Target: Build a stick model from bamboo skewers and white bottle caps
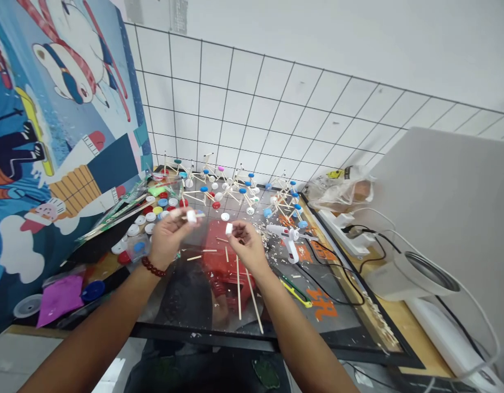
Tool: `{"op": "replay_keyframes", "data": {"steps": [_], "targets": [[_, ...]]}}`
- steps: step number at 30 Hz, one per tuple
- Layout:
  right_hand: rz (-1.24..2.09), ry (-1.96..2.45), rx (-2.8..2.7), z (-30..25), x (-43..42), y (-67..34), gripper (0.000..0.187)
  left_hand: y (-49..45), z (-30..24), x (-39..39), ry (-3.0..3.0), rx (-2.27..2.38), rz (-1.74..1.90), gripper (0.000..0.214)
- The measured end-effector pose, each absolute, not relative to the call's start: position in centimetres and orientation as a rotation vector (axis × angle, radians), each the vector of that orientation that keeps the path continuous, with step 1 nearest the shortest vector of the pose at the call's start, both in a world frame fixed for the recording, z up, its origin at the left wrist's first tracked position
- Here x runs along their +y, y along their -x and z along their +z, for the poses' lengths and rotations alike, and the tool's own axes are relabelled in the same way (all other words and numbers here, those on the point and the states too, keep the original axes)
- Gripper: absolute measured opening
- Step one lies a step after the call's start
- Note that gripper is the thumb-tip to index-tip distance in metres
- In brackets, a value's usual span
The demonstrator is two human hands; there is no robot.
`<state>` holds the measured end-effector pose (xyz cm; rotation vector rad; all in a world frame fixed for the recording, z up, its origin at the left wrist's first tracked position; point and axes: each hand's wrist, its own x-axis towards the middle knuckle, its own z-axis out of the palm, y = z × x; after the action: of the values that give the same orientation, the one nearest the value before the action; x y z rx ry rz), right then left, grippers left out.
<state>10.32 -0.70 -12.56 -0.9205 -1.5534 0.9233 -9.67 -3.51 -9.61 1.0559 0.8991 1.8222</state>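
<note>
In my left hand (167, 236), which wears a dark red bead bracelet (154, 267), a small white bottle cap (191, 216) is pinched at the fingertips. A short light stick pokes out beside that cap; whether it is joined to it I cannot tell. My right hand (251, 246) grips another white cap (229, 229) between thumb and finger. Both hands hover over the dark glassy tabletop (174, 295), a little apart. Below them lie short cut sticks (226, 254) and two longer wooden sticks (239, 289). A lone white cap (225, 216) rests between and beyond the hands.
Stick-and-cap models (244, 188) line the back by a wire grid. Loose coloured caps (149, 217) spread at left, near a purple packet (61, 300). On the right are a white glue gun (288, 238) with its cord, a yellow-green cutter (297, 292), and a power strip (346, 234).
</note>
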Motion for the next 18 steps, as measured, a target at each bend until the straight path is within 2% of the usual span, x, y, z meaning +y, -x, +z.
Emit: {"op": "replay_keyframes", "data": {"steps": [4,6,8,11,14,18], "targets": [[0.664,1.047,-2.073,-11.7,-0.1,-9.2,0.018,14.2,-7.1,-2.9,-0.757,0.861,2.453,0.024],[0.458,1.060,-2.395,-10.6,0.2,-7.6,0.017,16.1,-6.5,-2.8,-0.636,0.878,2.593,0.020],[0.269,1.100,-2.610,-9.4,0.5,-5.6,0.017,17.3,-6.5,-2.8,-0.549,0.909,2.619,0.018],[0.156,1.162,-2.759,-8.5,1.4,-2.6,0.021,17.7,-6.7,-2.8,-0.445,0.958,2.588,0.018],[0.163,1.104,-2.767,-8.7,2.1,0.1,0.028,17.8,-6.9,-2.7,-0.396,0.967,2.596,0.022],[0.326,0.903,-2.746,-9.6,2.9,3.6,0.027,18.0,-7.0,-2.6,-0.416,0.974,2.602,0.021]]}}
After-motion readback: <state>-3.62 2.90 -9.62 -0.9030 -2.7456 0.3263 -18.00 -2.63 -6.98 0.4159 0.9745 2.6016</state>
